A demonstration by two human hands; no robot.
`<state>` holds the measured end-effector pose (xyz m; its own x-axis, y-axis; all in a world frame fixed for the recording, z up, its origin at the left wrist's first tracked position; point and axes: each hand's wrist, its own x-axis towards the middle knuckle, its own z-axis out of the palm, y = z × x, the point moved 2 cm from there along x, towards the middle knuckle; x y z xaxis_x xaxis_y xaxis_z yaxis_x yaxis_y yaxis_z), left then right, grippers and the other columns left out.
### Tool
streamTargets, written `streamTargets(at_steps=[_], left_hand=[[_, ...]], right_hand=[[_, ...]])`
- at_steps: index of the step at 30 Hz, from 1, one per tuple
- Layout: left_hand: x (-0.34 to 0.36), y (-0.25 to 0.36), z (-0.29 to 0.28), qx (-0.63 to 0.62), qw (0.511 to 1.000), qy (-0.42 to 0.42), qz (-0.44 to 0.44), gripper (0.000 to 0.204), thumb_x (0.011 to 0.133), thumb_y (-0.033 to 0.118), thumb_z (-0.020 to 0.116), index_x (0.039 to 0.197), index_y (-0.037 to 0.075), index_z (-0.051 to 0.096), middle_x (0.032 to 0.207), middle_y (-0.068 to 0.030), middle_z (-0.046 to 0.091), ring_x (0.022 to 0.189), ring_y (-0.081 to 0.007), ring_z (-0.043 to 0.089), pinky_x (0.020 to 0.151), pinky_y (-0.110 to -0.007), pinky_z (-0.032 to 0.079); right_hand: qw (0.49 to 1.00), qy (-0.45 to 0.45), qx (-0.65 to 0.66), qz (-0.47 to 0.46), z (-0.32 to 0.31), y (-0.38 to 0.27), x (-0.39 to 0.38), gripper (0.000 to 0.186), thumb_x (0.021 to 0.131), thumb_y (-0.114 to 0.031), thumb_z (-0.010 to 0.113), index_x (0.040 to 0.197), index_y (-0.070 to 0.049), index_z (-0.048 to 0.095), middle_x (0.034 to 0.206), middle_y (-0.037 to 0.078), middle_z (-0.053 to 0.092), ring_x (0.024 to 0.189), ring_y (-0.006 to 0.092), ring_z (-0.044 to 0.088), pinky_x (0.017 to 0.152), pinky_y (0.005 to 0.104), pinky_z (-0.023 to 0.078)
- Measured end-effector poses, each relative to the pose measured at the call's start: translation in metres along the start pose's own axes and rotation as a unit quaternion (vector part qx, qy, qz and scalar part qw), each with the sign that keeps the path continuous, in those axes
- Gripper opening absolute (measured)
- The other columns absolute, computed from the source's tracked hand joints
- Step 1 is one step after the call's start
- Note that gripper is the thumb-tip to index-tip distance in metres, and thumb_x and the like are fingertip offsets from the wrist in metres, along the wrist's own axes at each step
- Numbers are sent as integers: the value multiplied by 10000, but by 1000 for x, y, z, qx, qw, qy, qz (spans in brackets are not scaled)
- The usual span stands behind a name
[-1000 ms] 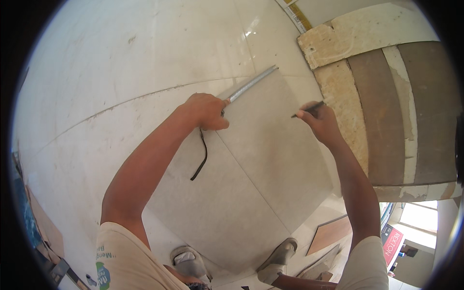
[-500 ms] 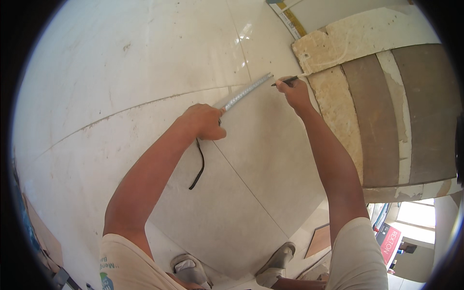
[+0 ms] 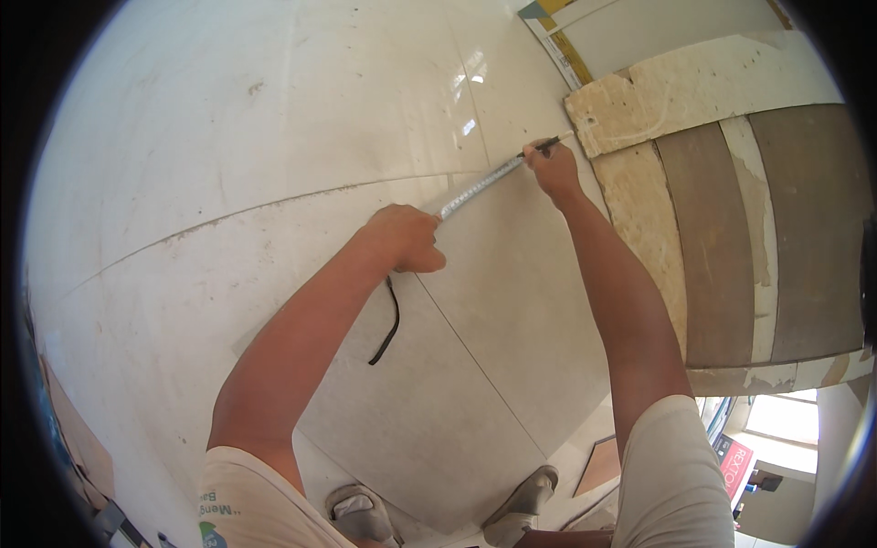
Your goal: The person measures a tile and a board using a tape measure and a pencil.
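A tape measure's pale metal blade (image 3: 480, 187) stretches up and to the right across a grey tile (image 3: 512, 265). My left hand (image 3: 406, 239) is closed round its lower end; the case is mostly hidden in my fingers. A black wrist strap (image 3: 385, 329) dangles below that hand onto the tile. My right hand (image 3: 554, 172) pinches a dark pen (image 3: 548, 144) with a pale rear end. Its tip is at the far end of the blade, though I cannot tell whether it touches the tile.
Stacked brown and cream slabs (image 3: 713, 247) lie to the right. A framed panel (image 3: 658, 32) is at the far right. My shoes (image 3: 525, 502) stand at the tile's near edge. A red box (image 3: 735, 466) sits at the lower right, and pale floor (image 3: 228, 137) spreads left.
My right hand has brought the pen tip up to the blade's far end, where it was slightly apart before. My left hand still grips the tape measure. The whole view has shifted a little.
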<state>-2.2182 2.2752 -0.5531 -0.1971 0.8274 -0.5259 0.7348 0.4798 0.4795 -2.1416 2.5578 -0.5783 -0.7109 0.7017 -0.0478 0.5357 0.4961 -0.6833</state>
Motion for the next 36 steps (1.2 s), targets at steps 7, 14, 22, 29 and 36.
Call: streamTargets(at_steps=[7, 14, 22, 29, 36], left_hand=[[0, 1, -3, -8, 1000, -17, -8, 703, 698, 255, 535, 1360, 22, 494, 897, -114, 693, 874, -260, 661, 774, -359, 536], [1, 0, -3, -14, 1000, -14, 0, 617, 700, 258, 545, 1266, 13, 569, 886, -122, 691, 848, -267, 664, 747, -369, 540], [5, -3, -1, -20, 999, -26, 0, 749, 720, 286, 549, 1409, 20, 424, 786, -130, 683, 819, -277, 665, 741, -364, 542], [8, -5, 1, -18, 999, -32, 0, 753, 715, 289, 549, 1408, 21, 427, 790, -128, 683, 816, -273, 667, 741, -364, 543], [11, -4, 2, -15, 999, -31, 2, 748, 714, 298, 552, 1399, 20, 439, 811, -133, 688, 838, -280, 667, 755, -370, 542]], right_hand=[[1000, -6, 19, -5, 9, 12, 9, 231, 841, -198, 667, 946, 7, 680, 836, 114, 686, 807, 219, 643, 747, 337, 481], [1000, -9, 25, 8, 11, 15, 13, 239, 845, -196, 666, 953, 17, 669, 843, 115, 688, 797, 221, 645, 739, 335, 482], [999, -31, -22, -6, 10, 8, 11, 199, 888, -166, 631, 948, 23, 645, 808, 77, 669, 748, 139, 615, 689, 280, 473], [999, -25, -45, -19, 13, 6, 8, 174, 882, -161, 633, 925, 6, 653, 803, 59, 666, 740, 135, 596, 691, 286, 459], [999, -21, -38, -6, 13, 14, 12, 227, 839, -213, 674, 929, -5, 680, 819, 127, 690, 818, 256, 655, 764, 352, 486]])
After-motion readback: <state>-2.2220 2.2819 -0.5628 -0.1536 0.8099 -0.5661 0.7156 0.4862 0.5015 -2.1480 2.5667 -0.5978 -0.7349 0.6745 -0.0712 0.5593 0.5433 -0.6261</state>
